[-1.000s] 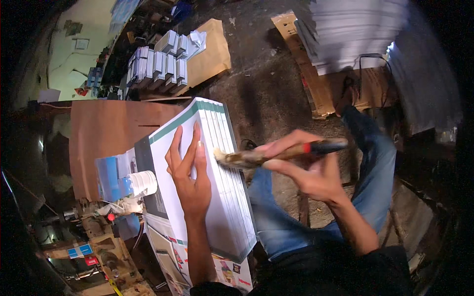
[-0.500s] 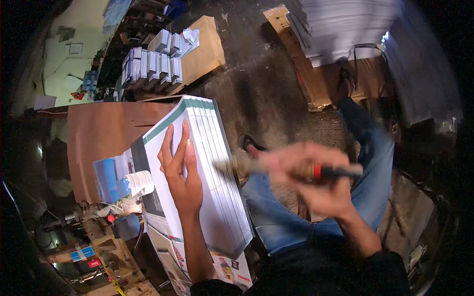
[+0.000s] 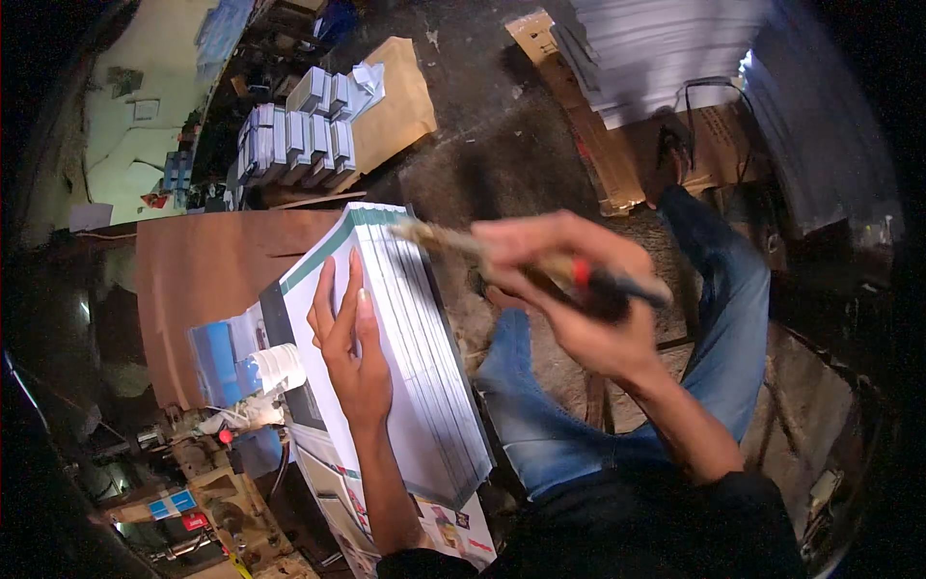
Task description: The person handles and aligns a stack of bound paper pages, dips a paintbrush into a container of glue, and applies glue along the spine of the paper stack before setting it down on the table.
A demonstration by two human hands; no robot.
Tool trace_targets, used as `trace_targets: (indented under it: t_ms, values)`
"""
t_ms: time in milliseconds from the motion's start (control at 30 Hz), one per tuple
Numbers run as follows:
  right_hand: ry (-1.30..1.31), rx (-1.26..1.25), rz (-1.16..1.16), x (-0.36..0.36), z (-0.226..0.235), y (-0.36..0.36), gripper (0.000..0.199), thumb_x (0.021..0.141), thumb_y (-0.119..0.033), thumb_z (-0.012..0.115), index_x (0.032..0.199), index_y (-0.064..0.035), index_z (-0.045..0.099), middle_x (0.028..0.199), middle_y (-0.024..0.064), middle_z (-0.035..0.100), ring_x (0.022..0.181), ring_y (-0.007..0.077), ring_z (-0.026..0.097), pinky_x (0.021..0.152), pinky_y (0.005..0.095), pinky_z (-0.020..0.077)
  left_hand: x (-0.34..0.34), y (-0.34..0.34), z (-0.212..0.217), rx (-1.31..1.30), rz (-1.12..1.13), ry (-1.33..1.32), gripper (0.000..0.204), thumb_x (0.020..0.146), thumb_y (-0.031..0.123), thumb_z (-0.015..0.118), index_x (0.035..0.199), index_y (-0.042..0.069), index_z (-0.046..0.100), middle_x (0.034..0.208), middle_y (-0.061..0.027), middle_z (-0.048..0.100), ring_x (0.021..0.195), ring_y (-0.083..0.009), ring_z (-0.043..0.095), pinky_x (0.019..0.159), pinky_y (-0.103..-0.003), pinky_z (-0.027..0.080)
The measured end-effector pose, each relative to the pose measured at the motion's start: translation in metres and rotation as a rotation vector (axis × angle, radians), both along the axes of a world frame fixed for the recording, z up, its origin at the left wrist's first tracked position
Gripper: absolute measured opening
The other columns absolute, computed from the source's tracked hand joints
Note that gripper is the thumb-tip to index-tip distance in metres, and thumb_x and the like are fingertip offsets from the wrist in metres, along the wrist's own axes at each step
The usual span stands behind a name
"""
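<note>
- Your left hand (image 3: 352, 352) lies open and flat on the top of the stack of books (image 3: 405, 357) in the middle of the frame, fingers straight and together, pointing toward the upper edge of the stack.
- Your right hand (image 3: 579, 299) is closed around the handle of a brush (image 3: 540, 265), right of centre; the handle is dark with a red band, and it sticks out toward the right past your fingers.
- The pale bristle end of the brush reaches left to the upper right corner of the stack, at the top of the ridged side where the page edges or spines show. Motion blur makes it hard to tell whether the bristles touch.
- The stack sits on a brown desk (image 3: 203, 280) at centre left and overhangs your blue jeans (image 3: 540, 425) at the lower middle.
- Just left of the stack stands a small white bottle (image 3: 275, 367) on blue covers; its contents cannot be made out.
- Bundles of bound books (image 3: 299, 135) sit on a cardboard sheet (image 3: 400, 106) at the upper left, small and dim.
- A tall pile of white paper (image 3: 656, 48) at the upper right is blurred and cut off by the frame's top edge.
- The lower left corner is dark clutter, too murky to name.
</note>
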State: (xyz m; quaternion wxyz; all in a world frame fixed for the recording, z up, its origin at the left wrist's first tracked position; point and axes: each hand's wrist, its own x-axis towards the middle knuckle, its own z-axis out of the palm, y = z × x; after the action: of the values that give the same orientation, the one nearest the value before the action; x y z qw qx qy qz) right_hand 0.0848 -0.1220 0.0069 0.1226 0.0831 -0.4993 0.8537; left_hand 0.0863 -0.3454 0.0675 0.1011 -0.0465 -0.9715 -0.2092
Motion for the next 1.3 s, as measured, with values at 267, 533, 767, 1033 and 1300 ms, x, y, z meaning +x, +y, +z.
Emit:
trace_targets:
  t_ms: [267, 533, 767, 1033, 1300]
  values:
    - [-0.060, 0.059, 0.263, 0.038, 0.003, -0.001, 0.017, 0.080, 0.001, 0.074, 0.096, -0.0003, 0.072, 0.097, 0.0116, 0.073, 0.091, 0.0172, 0.069, 0.087, 0.0320, 0.0529, 0.004, -0.006, 0.004, -0.056, 0.000, 0.039, 0.039, 0.101, 0.020, 0.044, 0.137, 0.012, 0.057, 0.147, -0.0152, 0.045, 0.131, -0.0280, 0.041, 0.111, -0.040, 0.026]
    - [-0.293, -0.053, -0.160, 0.012, -0.006, -0.061, 0.006, 0.080, -0.003, 0.073, 0.085, -0.0018, 0.070, 0.084, 0.0042, 0.069, 0.081, 0.0094, 0.063, 0.077, 0.0248, 0.0491, -0.003, -0.005, -0.001, 0.007, -0.038, 0.023, 0.040, 0.101, 0.022, 0.044, 0.137, 0.012, 0.058, 0.147, -0.0158, 0.045, 0.133, -0.0303, 0.038, 0.113, -0.044, 0.022]
    - [-0.427, -0.151, -0.217, -0.015, 0.013, -0.041, 0.007, 0.084, -0.006, 0.071, 0.088, -0.0006, 0.069, 0.077, 0.0013, 0.066, 0.075, 0.0057, 0.057, 0.069, 0.0230, 0.0455, 0.003, -0.009, 0.002, -0.041, -0.033, 0.042, 0.041, 0.101, 0.024, 0.044, 0.138, 0.013, 0.057, 0.147, -0.0170, 0.044, 0.135, -0.0313, 0.037, 0.113, -0.046, 0.021]
    - [-0.485, -0.117, -0.162, 0.004, 0.011, -0.035, 0.009, 0.083, -0.010, 0.072, 0.087, -0.0025, 0.069, 0.076, -0.0004, 0.065, 0.070, 0.0048, 0.055, 0.065, 0.0215, 0.0432, 0.000, -0.007, 0.000, -0.087, -0.027, 0.053, 0.039, 0.101, 0.024, 0.046, 0.137, 0.017, 0.058, 0.146, -0.0168, 0.045, 0.135, -0.0323, 0.038, 0.114, -0.047, 0.021]
    - [-0.472, 0.183, 0.058, 0.137, 0.012, -0.040, 0.009, 0.085, -0.005, 0.074, 0.090, 0.0002, 0.070, 0.090, 0.0093, 0.072, 0.084, 0.0089, 0.064, 0.075, 0.0257, 0.0508, -0.001, -0.014, -0.003, -0.058, -0.026, 0.090, 0.038, 0.100, 0.027, 0.048, 0.137, 0.022, 0.059, 0.144, -0.0158, 0.047, 0.137, -0.0322, 0.037, 0.114, -0.049, 0.022]
